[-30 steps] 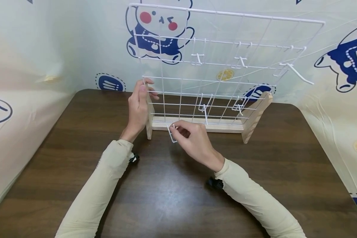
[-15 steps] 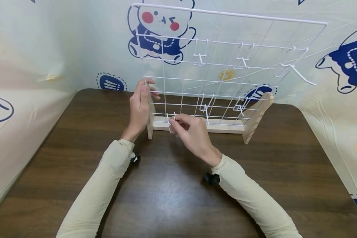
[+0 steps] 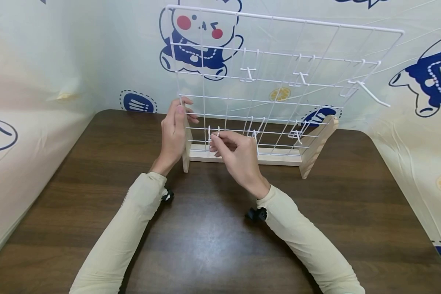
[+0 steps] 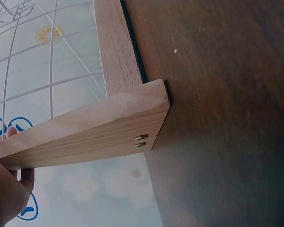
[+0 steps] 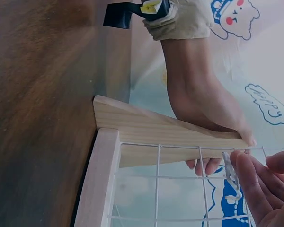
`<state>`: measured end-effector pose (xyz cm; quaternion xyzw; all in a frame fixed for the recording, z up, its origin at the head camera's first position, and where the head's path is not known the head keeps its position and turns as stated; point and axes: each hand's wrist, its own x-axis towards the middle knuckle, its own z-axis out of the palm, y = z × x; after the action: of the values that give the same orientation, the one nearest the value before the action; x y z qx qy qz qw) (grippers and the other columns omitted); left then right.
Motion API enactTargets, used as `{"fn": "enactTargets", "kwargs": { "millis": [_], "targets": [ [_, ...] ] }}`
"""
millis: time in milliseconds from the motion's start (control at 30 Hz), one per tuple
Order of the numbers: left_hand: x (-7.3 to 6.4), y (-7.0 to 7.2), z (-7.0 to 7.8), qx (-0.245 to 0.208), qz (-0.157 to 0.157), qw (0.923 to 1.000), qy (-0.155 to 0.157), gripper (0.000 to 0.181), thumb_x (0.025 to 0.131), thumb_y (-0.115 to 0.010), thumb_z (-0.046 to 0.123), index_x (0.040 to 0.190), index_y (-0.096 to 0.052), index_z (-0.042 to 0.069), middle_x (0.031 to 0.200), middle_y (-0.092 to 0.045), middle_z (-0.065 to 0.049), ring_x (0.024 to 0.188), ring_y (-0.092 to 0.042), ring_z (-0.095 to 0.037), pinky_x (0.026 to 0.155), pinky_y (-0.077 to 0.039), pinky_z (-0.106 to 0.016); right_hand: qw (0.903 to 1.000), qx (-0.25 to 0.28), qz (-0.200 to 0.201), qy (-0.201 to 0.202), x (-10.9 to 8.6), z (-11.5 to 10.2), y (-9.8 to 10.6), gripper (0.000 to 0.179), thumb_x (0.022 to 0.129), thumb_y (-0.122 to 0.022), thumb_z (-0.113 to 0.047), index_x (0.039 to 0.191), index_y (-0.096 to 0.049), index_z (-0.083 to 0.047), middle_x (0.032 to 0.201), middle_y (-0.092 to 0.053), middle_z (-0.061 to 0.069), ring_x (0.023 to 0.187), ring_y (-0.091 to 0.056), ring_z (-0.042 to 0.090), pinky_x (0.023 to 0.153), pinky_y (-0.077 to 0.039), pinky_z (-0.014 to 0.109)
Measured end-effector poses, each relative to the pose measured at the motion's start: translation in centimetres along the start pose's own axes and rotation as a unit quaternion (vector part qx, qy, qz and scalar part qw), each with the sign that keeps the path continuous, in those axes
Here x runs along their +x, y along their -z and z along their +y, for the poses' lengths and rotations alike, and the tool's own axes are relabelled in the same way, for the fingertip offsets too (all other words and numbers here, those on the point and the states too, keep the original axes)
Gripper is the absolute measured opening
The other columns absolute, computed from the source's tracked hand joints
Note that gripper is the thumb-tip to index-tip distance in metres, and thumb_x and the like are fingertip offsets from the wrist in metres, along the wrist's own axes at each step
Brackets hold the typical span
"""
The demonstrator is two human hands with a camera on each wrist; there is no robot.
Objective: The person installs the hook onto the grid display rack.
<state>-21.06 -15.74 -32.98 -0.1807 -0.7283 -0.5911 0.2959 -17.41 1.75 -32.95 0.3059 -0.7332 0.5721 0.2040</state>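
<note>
A white wire grid rack (image 3: 286, 18) stands on the table, tilted back on a wooden base. My left hand (image 3: 172, 130) grips its left wooden side piece (image 3: 185, 155), thumb in front and fingers reaching behind. The left wrist view shows that side piece (image 4: 85, 135) from outside, with two metal fasteners. My right hand (image 3: 239, 153) pinches a white wire hook (image 3: 209, 134), its two prongs pointing up, against the lower left of the grid. In the right wrist view, the hook (image 5: 231, 174) overlaps the grid wires beside my fingertips; its lower part is mostly hidden in the head view.
Three hooks hang along the upper grid, including a long one (image 3: 371, 94) at the right end. Two more hang lower, one hook (image 3: 296, 134) near the right wooden side piece (image 3: 317, 147). A patterned cloth (image 3: 95, 53) surrounds the dark wooden table (image 3: 206, 237).
My right hand has raised the hook from below the base bar up to the lower grid wires. My left hand keeps its grip on the side piece.
</note>
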Motion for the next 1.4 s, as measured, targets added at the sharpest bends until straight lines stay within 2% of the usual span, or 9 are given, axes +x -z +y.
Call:
{"fn": "enactTargets", "kwargs": {
  "millis": [300, 467, 733, 833, 933, 1100, 1233, 1300, 1400],
  "targets": [
    [0.1, -0.3, 0.1, -0.001, -0.001, 1.0000, -0.001, 0.028, 0.108, -0.031, 0.008, 0.121, -0.050, -0.008, 0.094, -0.063, -0.031, 0.084, -0.063, -0.043, 0.089, -0.049, -0.049, 0.9993, 0.003, 0.036, 0.002, 0.5, 0.6, -0.4, 0.014, 0.095, -0.066, -0.006, 0.092, -0.073, 0.006, 0.078, -0.073, 0.013, 0.065, -0.072, 0.023, 0.061, -0.059, 0.030],
    [0.1, -0.3, 0.1, -0.003, -0.003, 1.0000, 0.001, 0.028, 0.108, -0.032, 0.009, 0.121, -0.050, -0.008, 0.094, -0.063, -0.032, 0.085, -0.063, -0.043, 0.091, -0.049, -0.052, 0.9992, -0.005, 0.038, -0.007, 0.4, 1.4, -0.4, 0.014, 0.095, -0.066, -0.006, 0.095, -0.074, 0.006, 0.079, -0.073, 0.013, 0.066, -0.072, 0.020, 0.063, -0.059, 0.029],
    [0.2, -0.1, 0.0, -0.003, -0.003, 1.0000, 0.001, 0.030, 0.108, -0.031, 0.010, 0.121, -0.051, -0.008, 0.093, -0.063, -0.029, 0.085, -0.063, -0.043, 0.089, -0.049, -0.051, 0.9988, -0.025, 0.026, -0.034, -0.1, 2.6, -0.9, 0.014, 0.095, -0.066, -0.007, 0.097, -0.074, 0.005, 0.079, -0.074, 0.014, 0.067, -0.072, 0.028, 0.063, -0.058, 0.024],
    [0.2, -0.1, 0.0, -0.005, -0.004, 1.0000, -0.001, 0.030, 0.108, -0.032, 0.009, 0.121, -0.051, -0.009, 0.092, -0.064, -0.028, 0.084, -0.063, -0.043, 0.089, -0.050, -0.052, 0.9983, -0.035, 0.014, -0.044, -0.4, 2.9, -1.3, 0.013, 0.095, -0.066, -0.005, 0.096, -0.075, 0.004, 0.080, -0.074, 0.015, 0.067, -0.072, 0.027, 0.063, -0.057, 0.023],
    [0.2, -0.1, 0.0, -0.008, -0.004, 0.9999, -0.005, 0.030, 0.108, -0.032, 0.009, 0.120, -0.052, -0.009, 0.091, -0.064, -0.029, 0.082, -0.064, -0.044, 0.087, -0.049, -0.054, 0.9965, -0.069, -0.011, -0.046, -0.8, 3.1, -1.7, 0.013, 0.094, -0.066, -0.004, 0.099, -0.074, 0.004, 0.082, -0.075, 0.013, 0.070, -0.073, 0.022, 0.065, -0.057, 0.022],
    [0.2, 0.0, 0.0, -0.011, -0.005, 0.9999, -0.009, 0.029, 0.107, -0.032, 0.008, 0.119, -0.052, -0.009, 0.090, -0.064, -0.028, 0.081, -0.064, -0.045, 0.086, -0.050, -0.053, 0.9857, -0.139, -0.074, -0.061, -1.1, 3.2, -2.0, 0.014, 0.092, -0.065, -0.001, 0.101, -0.075, 0.001, 0.094, -0.076, 0.011, 0.081, -0.073, 0.016, 0.071, -0.058, 0.024],
    [0.1, 0.0, 0.0, -0.011, -0.008, 0.9999, -0.010, 0.029, 0.107, -0.032, 0.008, 0.120, -0.052, -0.009, 0.091, -0.064, -0.028, 0.081, -0.064, -0.045, 0.084, -0.050, -0.052, 0.9801, -0.154, -0.103, -0.072, -1.1, 3.0, -2.0, 0.017, 0.091, -0.062, 0.001, 0.103, -0.075, 0.001, 0.099, -0.075, 0.013, 0.086, -0.072, 0.017, 0.073, -0.059, 0.029],
    [0.1, 0.1, 0.0, -0.011, -0.008, 0.9999, -0.009, 0.029, 0.107, -0.032, 0.008, 0.120, -0.052, -0.009, 0.091, -0.064, -0.029, 0.081, -0.063, -0.045, 0.084, -0.050, -0.052, 0.9782, -0.160, -0.111, -0.072, -1.0, 2.8, -1.9, 0.018, 0.091, -0.062, 0.002, 0.104, -0.075, 0.000, 0.099, -0.075, 0.013, 0.084, -0.072, 0.016, 0.072, -0.058, 0.027],
    [0.1, 0.2, 0.0, -0.009, -0.007, 0.9999, -0.009, 0.030, 0.107, -0.032, 0.009, 0.120, -0.051, -0.010, 0.091, -0.064, -0.030, 0.081, -0.063, -0.046, 0.084, -0.051, -0.047, 0.9736, -0.182, -0.119, -0.069, -0.8, 2.5, -1.9, 0.022, 0.090, -0.063, 0.000, 0.108, -0.074, -0.003, 0.090, -0.076, 0.008, 0.073, -0.069, 0.010, 0.064, -0.054, 0.021]
  ]
}}
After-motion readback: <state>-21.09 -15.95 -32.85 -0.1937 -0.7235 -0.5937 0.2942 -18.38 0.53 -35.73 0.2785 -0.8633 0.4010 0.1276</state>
